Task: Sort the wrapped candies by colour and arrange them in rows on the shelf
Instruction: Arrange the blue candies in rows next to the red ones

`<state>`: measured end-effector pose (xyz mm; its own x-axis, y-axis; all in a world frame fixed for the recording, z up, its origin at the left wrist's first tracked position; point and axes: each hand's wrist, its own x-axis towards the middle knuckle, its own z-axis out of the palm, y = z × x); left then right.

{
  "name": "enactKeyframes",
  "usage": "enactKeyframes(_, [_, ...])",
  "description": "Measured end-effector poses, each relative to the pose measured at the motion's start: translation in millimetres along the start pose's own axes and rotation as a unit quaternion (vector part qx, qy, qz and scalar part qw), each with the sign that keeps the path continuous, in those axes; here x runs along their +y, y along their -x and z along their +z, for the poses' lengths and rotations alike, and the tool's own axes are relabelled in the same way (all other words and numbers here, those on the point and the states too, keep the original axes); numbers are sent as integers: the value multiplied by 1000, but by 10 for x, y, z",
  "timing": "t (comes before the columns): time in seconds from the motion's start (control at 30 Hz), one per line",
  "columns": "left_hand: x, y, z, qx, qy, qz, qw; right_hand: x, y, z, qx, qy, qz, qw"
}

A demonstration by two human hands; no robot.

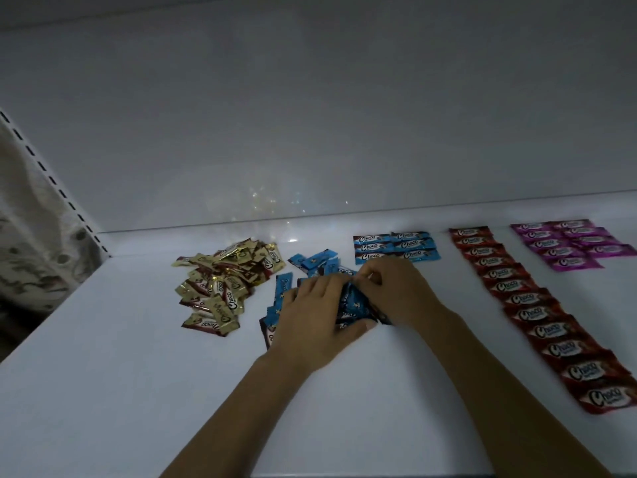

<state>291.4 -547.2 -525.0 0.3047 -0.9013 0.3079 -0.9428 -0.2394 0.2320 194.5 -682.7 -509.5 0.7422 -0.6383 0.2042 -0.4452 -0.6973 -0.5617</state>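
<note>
A loose heap of blue candies [315, 262] lies mid-shelf, partly hidden under both hands. My left hand [312, 313] lies flat over the heap's left side, thumb against its near edge. My right hand [393, 291] has its fingers curled, pinching blue wrappers at the heap's top. Behind the hands, several blue candies [396, 250] lie in neat rows. A gold pile [225, 282] sits unsorted to the left. To the right, a long red row [537, 312] runs toward me, and pink rows [572, 243] lie at the far right.
The white shelf [120, 374] has a white back wall [310, 132] and a slotted upright post [51, 181] at the left. Patterned fabric [31, 229] hangs beyond the post. Bare shelf surface stretches in front of the candies, down to the near edge.
</note>
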Motion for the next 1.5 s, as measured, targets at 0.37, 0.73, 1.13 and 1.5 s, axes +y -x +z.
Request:
enactKeyframes(0.37, [-193,-98,-68,28,135,-4,990,-36,-4,10,18,-53,46,997])
enactKeyframes(0.73, [-391,-258,-264,62,219,-32,973,-265,85,33,-70,-242,28,967])
enactKeyframes(1.13, [-471,-305,-388,82,193,-20,978,-184,67,-253,97,-546,133,822])
enactKeyframes(1.5, [-170,-439,-415,151,389,-106,903,-172,40,-231,97,-532,101,835])
